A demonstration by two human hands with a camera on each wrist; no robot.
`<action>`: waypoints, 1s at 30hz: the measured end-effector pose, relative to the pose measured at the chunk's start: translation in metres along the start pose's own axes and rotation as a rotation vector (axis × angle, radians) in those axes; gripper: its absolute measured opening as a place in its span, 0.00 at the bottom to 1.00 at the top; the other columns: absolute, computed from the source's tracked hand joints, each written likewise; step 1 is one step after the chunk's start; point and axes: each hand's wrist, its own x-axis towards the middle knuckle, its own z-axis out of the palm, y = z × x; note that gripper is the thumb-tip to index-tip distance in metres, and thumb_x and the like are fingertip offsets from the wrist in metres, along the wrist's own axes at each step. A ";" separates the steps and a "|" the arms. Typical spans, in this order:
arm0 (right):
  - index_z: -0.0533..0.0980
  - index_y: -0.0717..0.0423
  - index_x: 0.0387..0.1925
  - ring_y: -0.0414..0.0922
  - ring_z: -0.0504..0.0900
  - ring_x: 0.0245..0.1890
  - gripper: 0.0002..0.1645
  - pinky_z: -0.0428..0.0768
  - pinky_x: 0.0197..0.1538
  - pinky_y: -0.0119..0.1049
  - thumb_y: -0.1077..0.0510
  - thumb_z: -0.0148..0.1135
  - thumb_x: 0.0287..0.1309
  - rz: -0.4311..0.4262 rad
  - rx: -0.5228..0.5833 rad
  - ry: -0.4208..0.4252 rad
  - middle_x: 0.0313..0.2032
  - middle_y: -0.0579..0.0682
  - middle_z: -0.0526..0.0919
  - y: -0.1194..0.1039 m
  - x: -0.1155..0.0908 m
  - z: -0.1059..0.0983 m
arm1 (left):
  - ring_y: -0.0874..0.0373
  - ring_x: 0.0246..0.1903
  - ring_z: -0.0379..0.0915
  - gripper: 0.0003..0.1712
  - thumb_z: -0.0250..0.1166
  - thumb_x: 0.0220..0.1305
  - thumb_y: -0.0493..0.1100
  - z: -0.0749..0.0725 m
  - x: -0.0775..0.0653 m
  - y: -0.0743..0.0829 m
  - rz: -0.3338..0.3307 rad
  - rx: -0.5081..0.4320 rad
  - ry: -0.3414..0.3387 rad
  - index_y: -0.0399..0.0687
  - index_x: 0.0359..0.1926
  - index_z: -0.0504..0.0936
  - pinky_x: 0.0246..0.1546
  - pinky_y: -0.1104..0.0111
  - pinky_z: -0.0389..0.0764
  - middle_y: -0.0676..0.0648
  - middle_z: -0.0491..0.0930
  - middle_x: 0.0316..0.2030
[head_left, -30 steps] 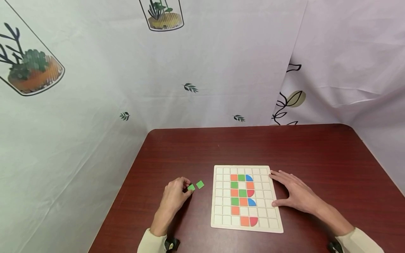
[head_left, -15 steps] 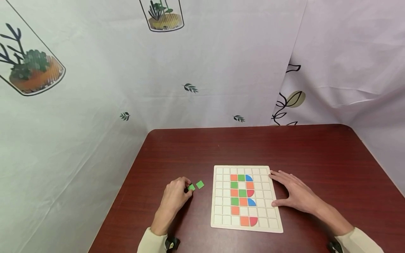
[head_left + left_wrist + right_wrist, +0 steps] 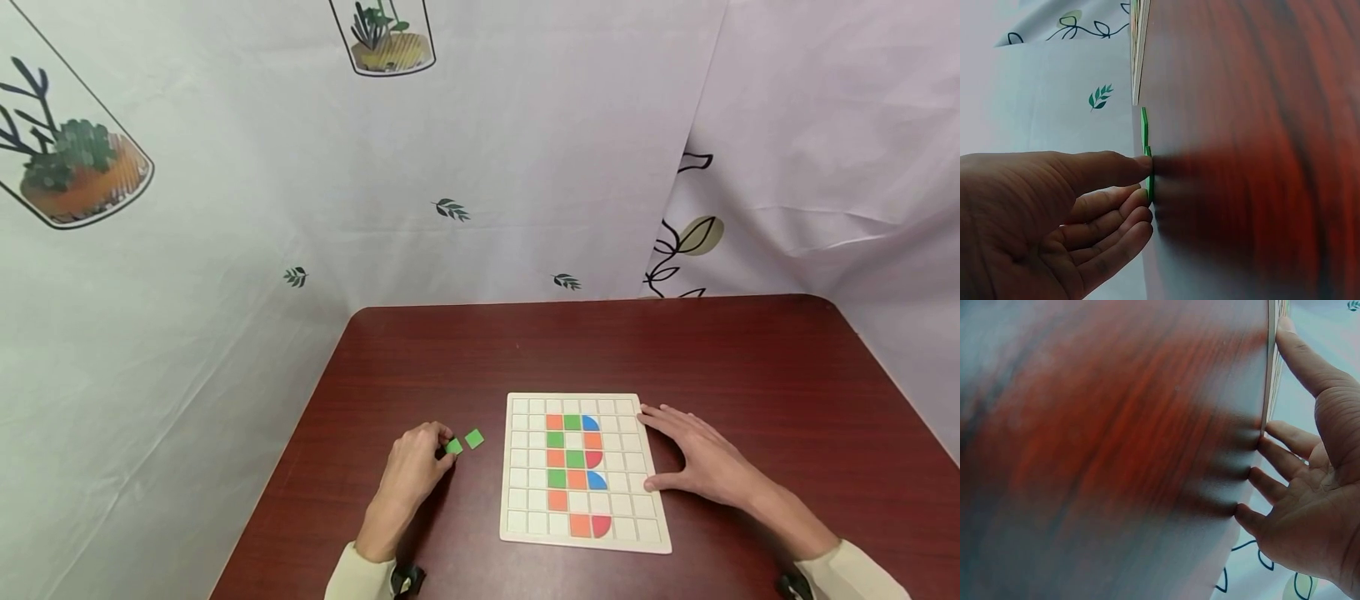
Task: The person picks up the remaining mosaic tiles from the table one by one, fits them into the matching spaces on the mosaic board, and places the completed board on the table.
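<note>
On the table lies a pale square-grid board [image 3: 521, 460] carrying orange and green squares and blue and red rounded pieces in its middle columns. Left of it, my left hand [image 3: 411, 463] pinches a green square tile [image 3: 453, 447] between thumb and fingertips, low at the tabletop. The left wrist view has this tile [image 3: 1150, 181] edge-on, with the thumb on one side and a finger on the other. Another green square tile [image 3: 474, 438] lies just beyond. My right hand [image 3: 705, 458] spreads straight fingers along the board's right edge, thumb and fingertips touching it.
A dark red-brown wooden table [image 3: 420, 358] with rounded far corners bears everything. Behind it and along the left hangs a pale curtain [image 3: 495, 125] printed with leaves and potted plants.
</note>
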 end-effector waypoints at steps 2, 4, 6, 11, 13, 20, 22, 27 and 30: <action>0.74 0.61 0.71 0.70 0.66 0.73 0.59 0.61 0.70 0.70 0.35 0.85 0.43 -0.001 -0.001 0.002 0.72 0.65 0.73 0.000 0.000 -0.001 | 0.57 0.31 0.82 0.15 0.83 0.50 0.34 0.000 0.000 0.000 0.002 0.002 0.000 0.44 0.37 0.87 0.33 0.59 0.84 0.51 0.84 0.31; 0.74 0.61 0.71 0.70 0.67 0.73 0.59 0.61 0.70 0.70 0.35 0.85 0.43 -0.003 -0.002 0.002 0.72 0.65 0.73 -0.001 0.000 -0.001 | 0.57 0.31 0.82 0.15 0.83 0.50 0.34 0.000 0.000 0.000 0.010 0.004 0.001 0.44 0.37 0.87 0.32 0.59 0.83 0.51 0.84 0.31; 0.74 0.61 0.71 0.70 0.67 0.73 0.60 0.62 0.70 0.70 0.34 0.85 0.43 -0.002 -0.004 0.003 0.72 0.65 0.73 -0.001 0.000 -0.001 | 0.57 0.30 0.81 0.15 0.82 0.49 0.34 0.000 0.000 0.000 0.019 0.010 0.004 0.44 0.37 0.87 0.32 0.59 0.83 0.51 0.83 0.30; 0.74 0.61 0.71 0.70 0.67 0.73 0.60 0.62 0.70 0.70 0.34 0.84 0.43 -0.003 -0.008 0.004 0.72 0.65 0.73 0.000 0.000 -0.001 | 0.55 0.29 0.82 0.15 0.81 0.47 0.34 0.000 0.001 0.000 0.044 0.039 0.010 0.44 0.36 0.86 0.32 0.58 0.83 0.51 0.83 0.30; 0.74 0.61 0.71 0.70 0.66 0.73 0.60 0.62 0.70 0.70 0.33 0.84 0.43 -0.004 -0.008 0.004 0.72 0.65 0.73 0.000 0.000 -0.001 | 0.53 0.30 0.82 0.14 0.81 0.46 0.34 0.001 0.000 0.000 0.047 0.045 0.011 0.44 0.36 0.86 0.32 0.57 0.84 0.50 0.83 0.30; 0.74 0.61 0.71 0.70 0.67 0.73 0.60 0.62 0.69 0.70 0.34 0.85 0.42 -0.007 -0.006 0.009 0.71 0.65 0.73 0.000 -0.001 0.001 | 0.55 0.29 0.82 0.14 0.80 0.46 0.35 0.001 0.001 -0.002 0.036 0.014 0.018 0.45 0.36 0.87 0.31 0.57 0.83 0.51 0.84 0.30; 0.74 0.61 0.71 0.70 0.67 0.72 0.60 0.62 0.69 0.70 0.34 0.85 0.42 -0.006 -0.005 0.012 0.71 0.65 0.73 0.000 0.000 0.001 | 0.57 0.29 0.81 0.14 0.80 0.47 0.35 0.001 0.001 -0.003 0.034 -0.001 0.021 0.45 0.36 0.87 0.31 0.58 0.83 0.52 0.84 0.30; 0.74 0.60 0.72 0.70 0.66 0.73 0.60 0.62 0.70 0.70 0.34 0.85 0.43 0.002 -0.007 0.001 0.72 0.65 0.73 0.000 0.000 0.000 | 0.59 0.30 0.82 0.14 0.80 0.48 0.35 0.000 0.002 -0.003 0.030 -0.033 0.019 0.46 0.37 0.87 0.32 0.58 0.83 0.53 0.84 0.30; 0.74 0.60 0.72 0.70 0.66 0.73 0.60 0.62 0.70 0.70 0.34 0.85 0.43 0.005 -0.006 -0.003 0.72 0.65 0.72 -0.001 0.000 0.000 | 0.59 0.31 0.84 0.14 0.80 0.49 0.34 -0.001 0.003 -0.004 0.027 -0.051 0.019 0.45 0.38 0.87 0.34 0.58 0.84 0.52 0.84 0.30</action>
